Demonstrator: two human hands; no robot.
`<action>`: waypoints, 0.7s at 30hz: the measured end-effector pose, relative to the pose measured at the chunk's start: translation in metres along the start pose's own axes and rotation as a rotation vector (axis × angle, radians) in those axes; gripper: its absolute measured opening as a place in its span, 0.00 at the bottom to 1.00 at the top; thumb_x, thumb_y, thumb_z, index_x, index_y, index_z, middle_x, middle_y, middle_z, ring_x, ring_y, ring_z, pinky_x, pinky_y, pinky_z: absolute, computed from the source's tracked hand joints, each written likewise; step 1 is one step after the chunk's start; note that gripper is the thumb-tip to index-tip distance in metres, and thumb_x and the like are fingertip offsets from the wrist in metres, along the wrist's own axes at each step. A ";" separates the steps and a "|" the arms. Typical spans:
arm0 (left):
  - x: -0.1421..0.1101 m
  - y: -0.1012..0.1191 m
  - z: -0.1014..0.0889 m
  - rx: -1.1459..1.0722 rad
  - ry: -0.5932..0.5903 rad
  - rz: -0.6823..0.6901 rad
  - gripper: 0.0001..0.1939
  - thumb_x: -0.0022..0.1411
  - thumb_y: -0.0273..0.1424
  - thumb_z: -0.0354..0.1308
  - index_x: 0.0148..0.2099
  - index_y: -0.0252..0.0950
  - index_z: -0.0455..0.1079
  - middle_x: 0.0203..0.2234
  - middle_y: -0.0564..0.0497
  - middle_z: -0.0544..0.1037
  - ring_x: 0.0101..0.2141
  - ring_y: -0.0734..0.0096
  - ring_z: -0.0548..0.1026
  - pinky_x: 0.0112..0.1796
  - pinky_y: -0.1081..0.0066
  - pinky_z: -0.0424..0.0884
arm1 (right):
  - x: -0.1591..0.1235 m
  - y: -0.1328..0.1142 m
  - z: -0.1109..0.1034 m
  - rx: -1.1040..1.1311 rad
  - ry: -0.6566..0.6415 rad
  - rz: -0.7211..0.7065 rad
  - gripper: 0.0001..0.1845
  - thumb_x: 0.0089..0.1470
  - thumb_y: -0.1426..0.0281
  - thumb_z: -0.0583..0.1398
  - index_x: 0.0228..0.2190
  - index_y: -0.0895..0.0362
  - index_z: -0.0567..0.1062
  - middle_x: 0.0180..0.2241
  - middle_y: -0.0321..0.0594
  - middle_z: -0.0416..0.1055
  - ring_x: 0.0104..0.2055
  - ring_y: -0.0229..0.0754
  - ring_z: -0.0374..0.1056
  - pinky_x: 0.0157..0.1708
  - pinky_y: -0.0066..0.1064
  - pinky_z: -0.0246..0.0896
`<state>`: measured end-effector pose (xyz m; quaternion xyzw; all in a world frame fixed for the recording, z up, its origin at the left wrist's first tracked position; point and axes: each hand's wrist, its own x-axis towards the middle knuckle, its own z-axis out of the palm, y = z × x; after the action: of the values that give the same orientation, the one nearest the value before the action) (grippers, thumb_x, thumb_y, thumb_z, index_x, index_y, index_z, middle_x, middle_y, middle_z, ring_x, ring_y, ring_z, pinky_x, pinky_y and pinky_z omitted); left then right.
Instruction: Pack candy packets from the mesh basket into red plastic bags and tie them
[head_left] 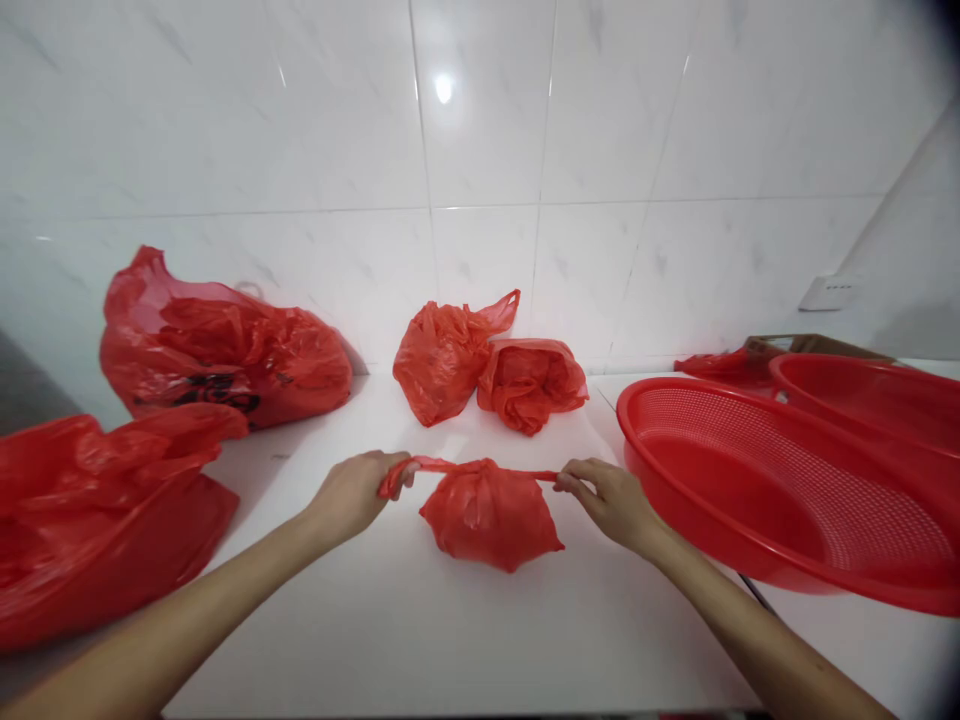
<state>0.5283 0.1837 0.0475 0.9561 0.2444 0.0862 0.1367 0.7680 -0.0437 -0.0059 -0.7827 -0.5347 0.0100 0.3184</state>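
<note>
A small, full red plastic bag (491, 520) sits in the middle of the white table, its neck gathered into a knot at the top. My left hand (365, 488) is closed around one of its twisted handles, with a bit of red plastic poking out below the fingers. On the other side my right hand (611, 500) pinches the opposite handle between thumb and fingers. Both handles are stretched tight and nearly level, out to either side of the knot. What the bag contains is hidden.
Behind stand a tied red bag (442, 360) and an open-topped one (532, 385). Large red bags lie at left, one by the wall (225, 350), another nearer (112, 520). Red perforated baskets (750, 480) fill the right. A white socket (829, 292) is on the tiled wall.
</note>
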 end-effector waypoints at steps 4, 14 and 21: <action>0.009 -0.005 0.021 -0.209 0.050 -0.036 0.24 0.68 0.47 0.39 0.31 0.40 0.67 0.26 0.54 0.75 0.28 0.68 0.72 0.31 0.70 0.64 | 0.006 0.018 0.007 0.085 0.002 0.175 0.18 0.62 0.58 0.48 0.30 0.52 0.71 0.33 0.35 0.75 0.35 0.41 0.68 0.33 0.30 0.54; 0.051 0.041 0.077 -0.205 0.159 -0.016 0.18 0.70 0.40 0.36 0.35 0.40 0.64 0.28 0.52 0.75 0.29 0.67 0.73 0.30 0.71 0.63 | 0.024 -0.020 0.056 0.161 -0.073 0.216 0.18 0.54 0.53 0.56 0.35 0.53 0.59 0.30 0.36 0.70 0.28 0.40 0.66 0.27 0.28 0.52; 0.068 0.031 0.093 -0.023 0.090 -0.077 0.10 0.67 0.36 0.43 0.39 0.43 0.65 0.23 0.52 0.73 0.26 0.62 0.73 0.27 0.70 0.56 | 0.031 0.019 0.058 0.090 0.053 0.128 0.10 0.59 0.60 0.52 0.32 0.52 0.57 0.25 0.32 0.66 0.26 0.39 0.63 0.27 0.27 0.51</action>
<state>0.6224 0.1701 -0.0249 0.9395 0.2860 0.1268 0.1399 0.7765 0.0062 -0.0522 -0.8001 -0.4740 0.0338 0.3660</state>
